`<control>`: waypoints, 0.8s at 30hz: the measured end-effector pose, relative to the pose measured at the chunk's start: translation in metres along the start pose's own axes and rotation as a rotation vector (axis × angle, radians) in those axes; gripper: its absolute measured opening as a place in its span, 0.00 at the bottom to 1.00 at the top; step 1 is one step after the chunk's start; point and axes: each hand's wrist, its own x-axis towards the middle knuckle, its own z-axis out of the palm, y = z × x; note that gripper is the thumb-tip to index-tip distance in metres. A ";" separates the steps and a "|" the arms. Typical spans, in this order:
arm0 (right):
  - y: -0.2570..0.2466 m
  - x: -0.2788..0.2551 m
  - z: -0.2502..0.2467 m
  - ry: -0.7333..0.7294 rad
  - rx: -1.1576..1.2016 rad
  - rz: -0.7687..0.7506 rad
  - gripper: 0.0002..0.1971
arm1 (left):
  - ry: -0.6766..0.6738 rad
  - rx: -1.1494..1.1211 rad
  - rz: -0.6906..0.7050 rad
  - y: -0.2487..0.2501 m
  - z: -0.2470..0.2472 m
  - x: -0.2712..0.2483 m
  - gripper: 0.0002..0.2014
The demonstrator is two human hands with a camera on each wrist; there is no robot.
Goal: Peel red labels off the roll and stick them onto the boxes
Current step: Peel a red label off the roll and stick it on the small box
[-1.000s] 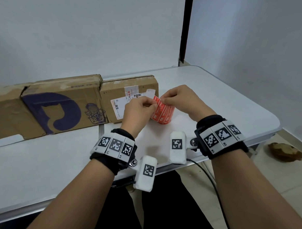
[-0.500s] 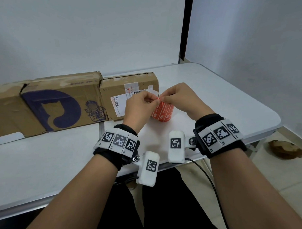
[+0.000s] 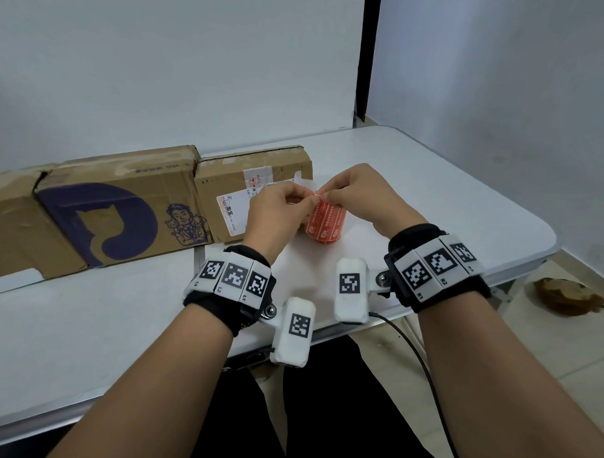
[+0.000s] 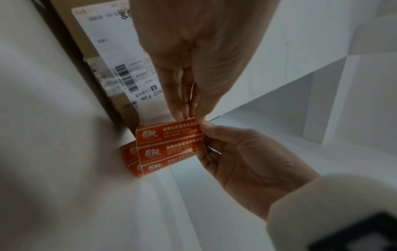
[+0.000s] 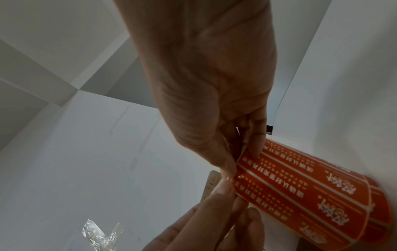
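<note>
A white counter (image 3: pixel 431 206) with a rounded far corner stands against pale grey-white walls, and a dark vertical strip (image 3: pixel 367 53) runs up where the two walls meet. To the right of the counter lies tiled floor (image 3: pixel 563 358), with a brown crumpled thing (image 3: pixel 565 296) on it that is too unclear to name. Along the back of the counter three cardboard boxes sit side by side: a plain one (image 3: pixel 9 229) cut off by the left edge, a middle box (image 3: pixel 120 208) printed with a dark blue cat shape and a small cartoon figure, and a right box (image 3: pixel 257 189) carrying a white shipping slip with barcodes. Just in front of the right box, the roll of labels (image 3: pixel 326 223) lies on the counter, orange-red with white print, each label a rounded rectangle set off from the next by a pale line of backing. A loose strip of labels (image 4: pixel 169 141) rises from the roll to the hands. The left hand (image 3: pixel 277 207) pinches the top corner of that strip between thumb and fingertips, and the right hand (image 3: pixel 360 193) pinches the same corner from the other side, the fingertips of the two hands touching. Both wrists wear black bands with white blocks bearing black square markers. In the right wrist view a bit of crinkled clear tape (image 5: pixel 101 236) lies on the counter.
</note>
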 end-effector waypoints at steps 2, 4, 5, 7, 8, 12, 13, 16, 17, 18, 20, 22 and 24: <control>-0.001 -0.001 -0.001 -0.015 -0.010 -0.009 0.07 | -0.005 0.035 0.014 -0.001 0.000 0.000 0.02; -0.003 -0.002 -0.001 -0.028 -0.023 -0.016 0.08 | 0.014 0.075 0.032 -0.001 0.000 0.001 0.04; -0.003 -0.002 -0.001 -0.026 -0.029 -0.019 0.08 | 0.024 0.091 0.042 -0.001 0.001 0.001 0.04; -0.003 -0.001 0.000 -0.013 -0.025 -0.018 0.08 | 0.042 0.121 0.055 -0.001 0.001 0.002 0.04; -0.002 -0.001 0.000 -0.006 -0.021 -0.014 0.07 | 0.047 0.126 0.056 0.000 0.002 0.002 0.04; -0.001 0.000 0.001 -0.003 -0.009 -0.001 0.07 | 0.050 0.089 0.041 0.000 0.002 0.001 0.03; -0.001 0.000 0.001 -0.004 -0.011 -0.001 0.07 | 0.050 0.071 0.032 0.000 0.002 0.000 0.03; -0.002 -0.001 0.002 -0.006 -0.016 -0.009 0.07 | 0.037 -0.018 -0.019 -0.001 0.000 0.000 0.03; -0.002 -0.001 0.002 -0.007 -0.018 -0.012 0.07 | 0.028 -0.049 -0.034 -0.002 -0.001 0.001 0.03; -0.003 -0.001 0.003 -0.006 -0.022 -0.015 0.07 | 0.017 -0.075 -0.044 -0.002 -0.003 0.001 0.04; -0.003 0.000 0.003 0.006 -0.042 -0.019 0.09 | 0.002 -0.116 -0.067 -0.003 -0.006 0.001 0.04; -0.003 0.002 0.003 0.040 -0.081 -0.021 0.10 | 0.001 -0.176 -0.099 -0.003 -0.010 0.001 0.05; -0.004 0.004 0.003 0.072 -0.149 -0.020 0.11 | 0.004 -0.241 -0.139 -0.003 -0.017 0.000 0.04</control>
